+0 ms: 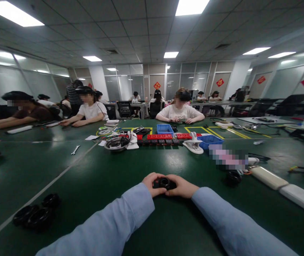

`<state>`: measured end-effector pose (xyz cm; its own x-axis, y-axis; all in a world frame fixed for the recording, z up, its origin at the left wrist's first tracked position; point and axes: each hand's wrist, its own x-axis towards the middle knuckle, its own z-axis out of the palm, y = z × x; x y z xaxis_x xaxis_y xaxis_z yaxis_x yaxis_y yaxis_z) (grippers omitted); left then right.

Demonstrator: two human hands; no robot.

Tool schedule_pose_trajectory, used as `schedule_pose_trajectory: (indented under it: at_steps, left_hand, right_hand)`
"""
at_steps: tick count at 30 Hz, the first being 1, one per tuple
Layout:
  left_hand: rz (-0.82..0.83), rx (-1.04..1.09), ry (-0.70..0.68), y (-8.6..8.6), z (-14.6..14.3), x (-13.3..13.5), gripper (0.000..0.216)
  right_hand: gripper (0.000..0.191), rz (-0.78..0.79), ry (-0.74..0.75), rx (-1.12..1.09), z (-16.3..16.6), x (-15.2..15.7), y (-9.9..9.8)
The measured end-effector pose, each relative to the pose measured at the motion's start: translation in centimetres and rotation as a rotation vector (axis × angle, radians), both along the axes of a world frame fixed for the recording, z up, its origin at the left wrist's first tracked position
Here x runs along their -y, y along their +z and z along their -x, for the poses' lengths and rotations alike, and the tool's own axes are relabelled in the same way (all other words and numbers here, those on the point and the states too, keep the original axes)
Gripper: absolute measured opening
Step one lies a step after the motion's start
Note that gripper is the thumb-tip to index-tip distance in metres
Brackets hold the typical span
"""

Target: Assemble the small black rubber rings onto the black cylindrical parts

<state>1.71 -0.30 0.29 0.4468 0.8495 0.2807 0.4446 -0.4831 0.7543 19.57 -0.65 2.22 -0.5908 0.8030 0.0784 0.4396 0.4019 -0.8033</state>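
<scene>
Both of my hands meet at the middle of the green table (pixel 93 185), in light blue sleeves. My left hand (pixel 152 184) and my right hand (pixel 181 186) are closed around a small black ring-shaped part (pixel 164 183) held between them just above the table top. Several more black ring parts (pixel 37 213) lie in a cluster on the table at my near left. Another black part (pixel 233 177) rests to the right of my hands.
White oblong blocks (pixel 287 188) lie along the right. A row of red and black parts (pixel 165 138), blue bins (pixel 209 140), a white clamp-like tool (pixel 193 145) and a bowl (pixel 116 144) sit further back. Other people sit across and at the left.
</scene>
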Motion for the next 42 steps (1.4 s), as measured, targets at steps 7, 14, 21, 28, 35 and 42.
schedule_pose_trajectory:
  at_steps: [7,14,21,28,35,42]
  left_hand:
    - [-0.074,-0.046,0.014,0.0,-0.1,0.1,0.038]
    - [-0.074,-0.06,0.031,-0.1,-0.1,0.1,0.039]
    - [-0.044,-0.033,0.188,0.1,-0.8,0.6,0.038]
    - [-0.018,0.0,0.289,0.2,-1.2,0.5,0.037]
    - [0.01,-0.015,0.015,-0.1,0.3,-0.4,0.04]
    - [0.016,0.014,-0.007,-0.2,0.2,-0.4,0.041]
  right_hand:
    - [0.034,0.044,0.005,0.019,-0.1,-0.3,-0.2]
    - [0.034,-0.034,-0.046,0.083,0.1,-0.2,-0.2]
    - [0.03,-0.142,-0.22,0.214,1.0,0.0,-1.0]
    - [0.032,-0.408,-0.421,0.402,2.4,0.7,-1.4]
    - [0.045,-0.282,-0.07,0.238,0.3,0.0,-0.4]
    - [0.033,-0.249,-0.013,0.191,-0.2,-0.7,-0.6]
